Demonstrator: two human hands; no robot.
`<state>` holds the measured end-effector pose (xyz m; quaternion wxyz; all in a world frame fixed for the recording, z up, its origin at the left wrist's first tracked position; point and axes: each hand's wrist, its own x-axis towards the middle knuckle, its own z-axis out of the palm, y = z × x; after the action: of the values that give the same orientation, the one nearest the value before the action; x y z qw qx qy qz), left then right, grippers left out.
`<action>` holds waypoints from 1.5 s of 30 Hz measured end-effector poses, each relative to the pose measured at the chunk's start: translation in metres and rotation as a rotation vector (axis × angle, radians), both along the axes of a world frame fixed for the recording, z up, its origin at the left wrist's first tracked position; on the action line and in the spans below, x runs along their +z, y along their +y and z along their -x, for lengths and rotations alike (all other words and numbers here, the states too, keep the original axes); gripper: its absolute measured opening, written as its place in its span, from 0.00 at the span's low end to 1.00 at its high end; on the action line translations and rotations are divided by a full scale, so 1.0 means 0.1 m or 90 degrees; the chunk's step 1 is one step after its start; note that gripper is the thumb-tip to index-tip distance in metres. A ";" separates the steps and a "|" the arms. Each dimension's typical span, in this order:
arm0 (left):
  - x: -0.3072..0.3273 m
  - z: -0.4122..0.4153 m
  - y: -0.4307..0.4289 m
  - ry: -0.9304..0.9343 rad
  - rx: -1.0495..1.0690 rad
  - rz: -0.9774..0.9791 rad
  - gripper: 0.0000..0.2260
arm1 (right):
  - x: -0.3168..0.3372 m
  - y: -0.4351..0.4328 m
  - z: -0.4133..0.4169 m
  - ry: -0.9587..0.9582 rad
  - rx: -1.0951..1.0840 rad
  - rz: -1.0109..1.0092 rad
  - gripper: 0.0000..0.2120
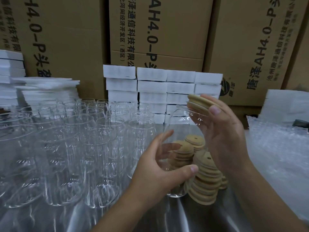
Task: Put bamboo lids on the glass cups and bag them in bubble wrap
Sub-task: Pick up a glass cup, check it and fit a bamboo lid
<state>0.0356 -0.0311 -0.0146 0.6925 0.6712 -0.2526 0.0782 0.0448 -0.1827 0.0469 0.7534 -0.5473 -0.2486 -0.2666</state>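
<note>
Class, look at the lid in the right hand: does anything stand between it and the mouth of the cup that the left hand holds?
Nothing visible does. The right hand holds the lid right at the rim of the tilted cup gripped by the left hand.

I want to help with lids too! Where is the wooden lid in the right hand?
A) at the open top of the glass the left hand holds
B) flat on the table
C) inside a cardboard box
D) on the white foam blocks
A: the right hand holds the bamboo lid at the mouth of the tilted glass cup gripped by the left hand.
</note>
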 end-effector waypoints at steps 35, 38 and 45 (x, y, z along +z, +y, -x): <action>-0.14 -0.09 0.01 0.017 0.057 0.003 0.35 | -0.03 0.13 -0.01 0.093 -0.063 0.174 0.15; -0.13 -0.09 0.01 0.021 0.068 0.035 0.36 | 0.05 0.16 0.07 0.098 -0.077 0.291 0.19; -0.11 -0.03 -0.01 0.062 0.055 0.086 0.36 | 0.15 -0.24 0.31 0.183 -0.373 0.554 0.26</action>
<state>0.0385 -0.0323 -0.0253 0.7434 0.6365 -0.1838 0.0923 0.0137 -0.2071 0.0617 0.3779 -0.8860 -0.0674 -0.2601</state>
